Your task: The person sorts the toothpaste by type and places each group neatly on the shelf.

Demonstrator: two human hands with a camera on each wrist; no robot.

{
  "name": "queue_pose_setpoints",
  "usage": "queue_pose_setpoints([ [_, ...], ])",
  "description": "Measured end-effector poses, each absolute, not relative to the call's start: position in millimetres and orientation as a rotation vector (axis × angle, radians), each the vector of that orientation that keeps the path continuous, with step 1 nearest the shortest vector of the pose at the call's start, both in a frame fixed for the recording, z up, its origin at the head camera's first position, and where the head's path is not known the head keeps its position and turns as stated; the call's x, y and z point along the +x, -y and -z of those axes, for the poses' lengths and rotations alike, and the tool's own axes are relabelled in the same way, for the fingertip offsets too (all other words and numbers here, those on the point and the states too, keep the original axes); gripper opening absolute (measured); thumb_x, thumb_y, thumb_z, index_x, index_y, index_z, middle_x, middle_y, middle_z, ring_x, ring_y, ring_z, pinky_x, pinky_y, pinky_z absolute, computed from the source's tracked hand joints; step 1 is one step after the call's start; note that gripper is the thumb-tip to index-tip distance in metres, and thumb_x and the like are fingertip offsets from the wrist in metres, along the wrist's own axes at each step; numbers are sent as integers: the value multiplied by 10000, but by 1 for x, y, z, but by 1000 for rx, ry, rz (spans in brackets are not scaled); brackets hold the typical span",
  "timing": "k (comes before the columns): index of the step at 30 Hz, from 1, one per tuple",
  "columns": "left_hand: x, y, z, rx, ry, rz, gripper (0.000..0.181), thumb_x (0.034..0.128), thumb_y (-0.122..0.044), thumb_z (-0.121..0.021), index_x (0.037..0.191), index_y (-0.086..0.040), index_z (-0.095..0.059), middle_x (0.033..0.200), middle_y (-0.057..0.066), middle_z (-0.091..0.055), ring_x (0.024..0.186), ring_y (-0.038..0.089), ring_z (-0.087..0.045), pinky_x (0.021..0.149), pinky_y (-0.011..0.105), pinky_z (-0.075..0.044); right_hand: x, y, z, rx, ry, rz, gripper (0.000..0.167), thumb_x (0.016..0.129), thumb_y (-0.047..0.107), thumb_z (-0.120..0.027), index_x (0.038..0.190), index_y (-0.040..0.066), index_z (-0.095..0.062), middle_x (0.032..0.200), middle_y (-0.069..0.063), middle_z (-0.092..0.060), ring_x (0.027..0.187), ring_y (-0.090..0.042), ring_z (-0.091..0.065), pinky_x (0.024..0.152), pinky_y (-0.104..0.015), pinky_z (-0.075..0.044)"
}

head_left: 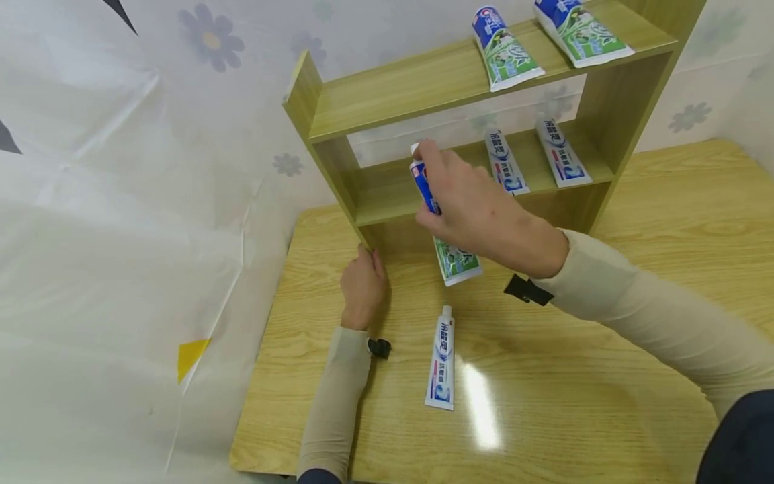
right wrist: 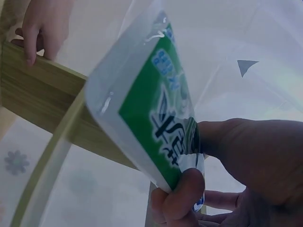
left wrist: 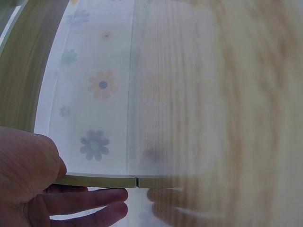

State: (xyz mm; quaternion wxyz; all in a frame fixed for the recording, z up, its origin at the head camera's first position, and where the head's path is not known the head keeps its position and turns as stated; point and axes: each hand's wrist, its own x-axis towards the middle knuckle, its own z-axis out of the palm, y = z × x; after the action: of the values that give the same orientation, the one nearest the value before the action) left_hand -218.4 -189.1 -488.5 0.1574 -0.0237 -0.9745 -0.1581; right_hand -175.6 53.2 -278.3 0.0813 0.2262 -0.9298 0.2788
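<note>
My right hand (head_left: 478, 202) grips a blue, white and green toothpaste tube (head_left: 456, 263) in front of the wooden shelf (head_left: 399, 84), its white cap end up. In the right wrist view, the tube's flat green end (right wrist: 151, 104) sticks out from between thumb and fingers; its blue part is mostly hidden. Low on the left, my left hand (head_left: 363, 286) holds the shelf's side panel; the left wrist view has the panel's edge (left wrist: 99, 181) between the thumb side and the fingers. A white toothpaste tube (head_left: 443, 363) lies on the table below the right hand.
Two blue-green tubes (head_left: 506, 54) lie on the upper shelf board, at the right. White tubes (head_left: 562, 151) lie on the board below, behind my right wrist. The wooden table (head_left: 544, 417) bears the shelf; patterned white sheeting (head_left: 121, 269) hangs at the left.
</note>
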Motion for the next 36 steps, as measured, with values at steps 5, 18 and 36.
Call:
queue_pose_setpoints([
  [5,-218,189,487,-74,2778,466,295,1165,-215,-498,1013,14,-607,705,231,-679,606,416,-705,522,554,-535,-184,-53,253,701,2760,-764,552,1025,112,-584,1521,4,-367,1217,-249,-657,960,-378,-733,787,-458,-651],
  [18,-218,191,486,-69,2806,481,337,1181,-253,-456,1052,13,-617,719,227,-686,617,413,-713,523,546,-544,-197,-51,211,693,2774,-748,611,1047,152,-571,1567,15,-280,1220,-238,-634,968,-359,-692,801,-453,-624],
  [36,-217,189,489,-35,2830,401,370,1184,-264,-459,1210,49,-653,761,244,-727,634,416,-735,532,542,-563,-276,-57,158,502,2891,-582,828,1103,281,-443,1765,130,32,1738,-266,-291,1511,-458,-441,1261,-604,-409],
])
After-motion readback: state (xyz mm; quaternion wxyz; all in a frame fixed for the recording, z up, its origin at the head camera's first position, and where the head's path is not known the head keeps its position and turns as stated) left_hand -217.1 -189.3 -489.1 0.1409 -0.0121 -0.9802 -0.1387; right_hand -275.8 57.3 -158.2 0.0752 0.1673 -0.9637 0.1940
